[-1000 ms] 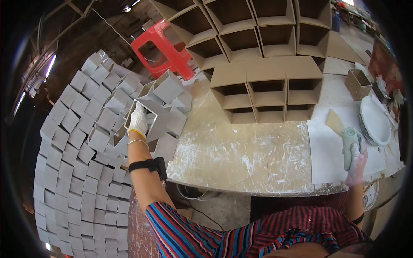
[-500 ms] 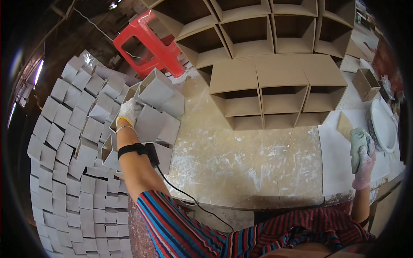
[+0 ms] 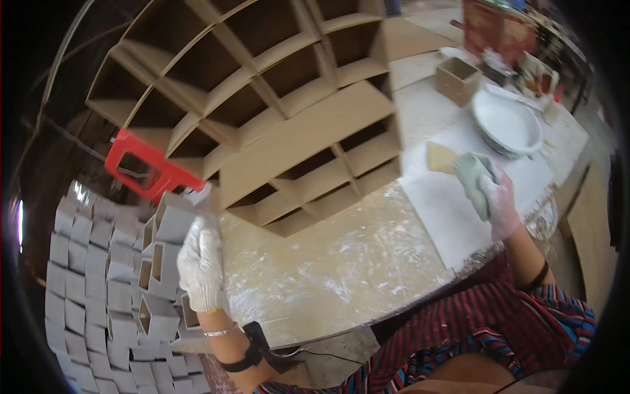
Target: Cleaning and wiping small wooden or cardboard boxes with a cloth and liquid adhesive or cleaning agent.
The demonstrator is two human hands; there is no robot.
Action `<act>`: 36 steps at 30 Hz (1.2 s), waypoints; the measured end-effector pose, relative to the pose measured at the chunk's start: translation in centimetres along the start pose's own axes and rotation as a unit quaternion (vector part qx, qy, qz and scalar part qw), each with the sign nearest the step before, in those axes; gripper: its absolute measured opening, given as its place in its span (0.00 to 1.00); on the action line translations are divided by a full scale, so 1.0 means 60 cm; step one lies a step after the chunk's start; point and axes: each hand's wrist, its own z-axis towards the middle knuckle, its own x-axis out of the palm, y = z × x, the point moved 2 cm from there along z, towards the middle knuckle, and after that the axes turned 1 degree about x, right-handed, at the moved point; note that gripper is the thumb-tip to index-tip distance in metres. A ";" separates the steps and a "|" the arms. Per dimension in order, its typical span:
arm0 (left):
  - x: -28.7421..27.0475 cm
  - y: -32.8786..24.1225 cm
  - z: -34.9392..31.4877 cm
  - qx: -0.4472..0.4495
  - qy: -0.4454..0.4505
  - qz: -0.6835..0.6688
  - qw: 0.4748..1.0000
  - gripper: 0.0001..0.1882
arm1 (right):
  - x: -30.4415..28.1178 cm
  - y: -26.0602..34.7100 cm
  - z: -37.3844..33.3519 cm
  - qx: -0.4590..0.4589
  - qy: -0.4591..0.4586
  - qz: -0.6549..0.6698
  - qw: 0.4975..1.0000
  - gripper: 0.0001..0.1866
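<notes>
My left hand (image 3: 202, 266), in a white knit glove, is over the table's left edge beside the stacked pale grey boxes (image 3: 174, 220). Its fingers are smeared by motion, and nothing shows clearly in them. At the right, my right hand (image 3: 504, 203) wears a thin glove with whitish smears and is closed around a grey-green cloth (image 3: 474, 180). Next to that cloth, a small tan square piece (image 3: 441, 157) lies on a white sheet (image 3: 430, 217). Open-fronted brown boxes (image 3: 302, 154) stand in stacked rows on the far side of the table.
The worktable (image 3: 328, 276) has white smears. A white basin (image 3: 505, 121) and a lone brown box (image 3: 457, 82) stand at the far right. A red plastic stool (image 3: 147, 167) is at the left, behind a tall pile of grey boxes (image 3: 85, 282).
The view has swung to the right. My left hand has come away from the grey box it was on and back toward the table's edge. My right hand still holds the cloth.
</notes>
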 end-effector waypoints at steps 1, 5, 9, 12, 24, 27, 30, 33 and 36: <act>0.027 0.008 -0.011 -0.025 0.030 -0.052 0.998 0.22 | -0.015 -0.016 0.017 -0.072 -0.010 -0.064 0.995 0.21; 0.125 -0.033 -0.039 -0.074 0.059 -0.137 0.986 0.26 | -0.067 -0.036 0.067 -0.158 -0.074 -0.216 0.961 0.22; 0.170 0.004 -0.008 -0.133 0.061 -0.260 0.954 0.36 | -0.117 -0.062 0.126 -0.212 -0.053 -0.307 0.926 0.19; 0.206 -0.003 0.015 -0.178 0.018 -0.364 0.914 0.38 | -0.127 -0.053 0.146 -0.230 0.045 -0.373 0.898 0.17; 0.230 0.033 0.061 -0.171 -0.032 -0.521 0.836 0.13 | -0.074 -0.061 0.164 -0.187 -0.019 -0.597 0.780 0.12; 0.174 0.041 0.059 -0.091 0.087 -0.572 0.811 0.14 | -0.068 -0.061 0.172 -0.158 0.017 -0.628 0.761 0.14; 0.162 -0.077 0.005 -0.084 0.006 -0.590 0.803 0.19 | -0.054 -0.056 0.159 -0.381 -0.034 -0.572 0.726 0.14; 0.126 -0.095 -0.077 0.023 -0.170 -0.425 0.889 0.24 | -0.010 -0.097 0.178 -0.350 0.102 -0.506 0.781 0.14; 0.171 -0.197 -0.158 0.030 -0.156 -0.453 0.878 0.26 | 0.011 -0.107 0.200 -0.242 0.226 -0.593 0.734 0.13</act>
